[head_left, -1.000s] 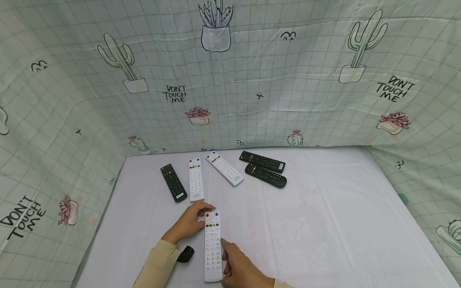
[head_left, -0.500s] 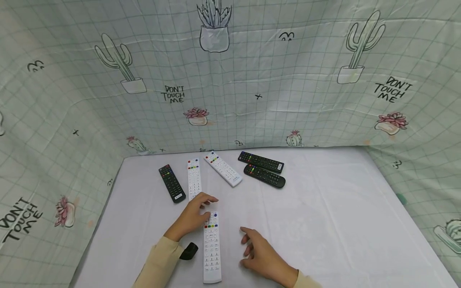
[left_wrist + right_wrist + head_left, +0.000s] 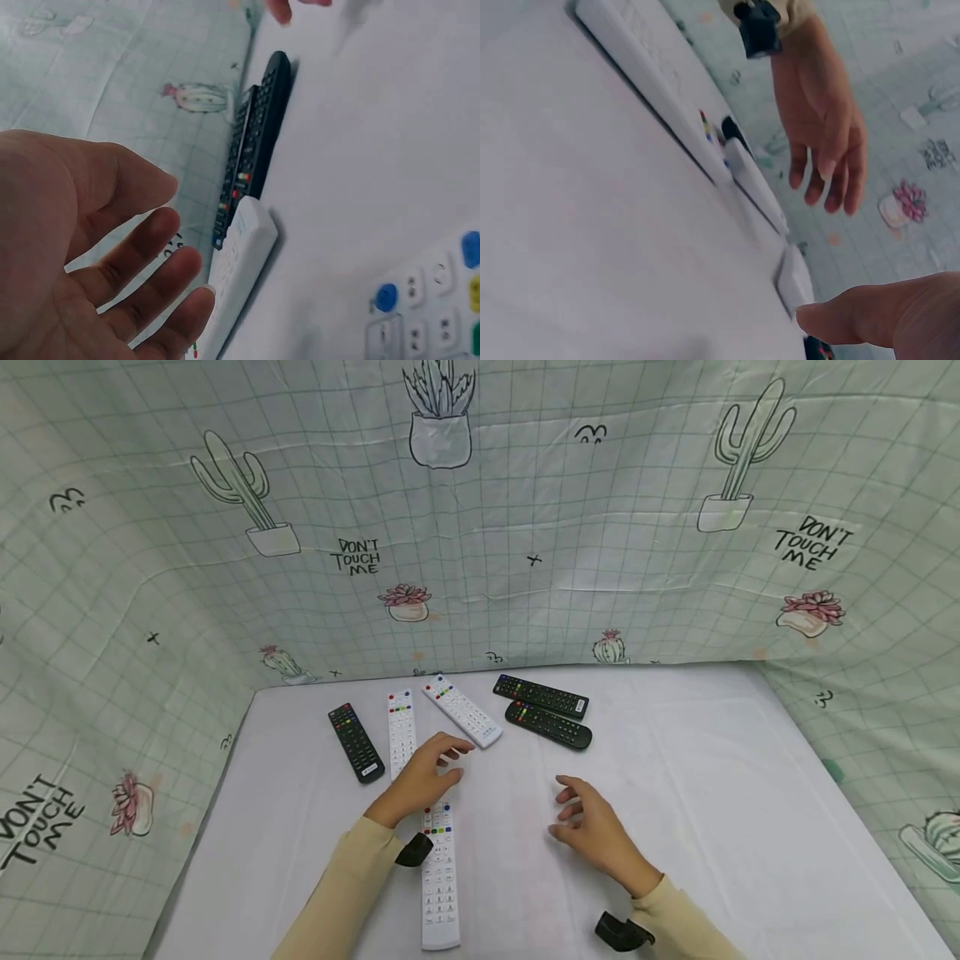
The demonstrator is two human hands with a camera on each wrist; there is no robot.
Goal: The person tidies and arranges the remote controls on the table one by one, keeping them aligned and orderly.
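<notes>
Our long white plastic remote control [image 3: 440, 877] lies flat near the front edge of the white-covered table [image 3: 712, 793], long axis running away from us, coloured buttons at the far end. Our left hand [image 3: 426, 777] hovers above that end, fingers loosely spread, holding nothing. Our right hand [image 3: 596, 831] hangs relaxed and unclenched over bare cloth to the right.

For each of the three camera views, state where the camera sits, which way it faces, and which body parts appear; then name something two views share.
Head: above, facing forward and down at the table; both hands and sleeves show.
Left wrist: low, facing across the table; left hand shows open.
Right wrist: low, facing the left hand; right thumb shows.
Shared: the angled white remote appears in head and left wrist views.
</notes>
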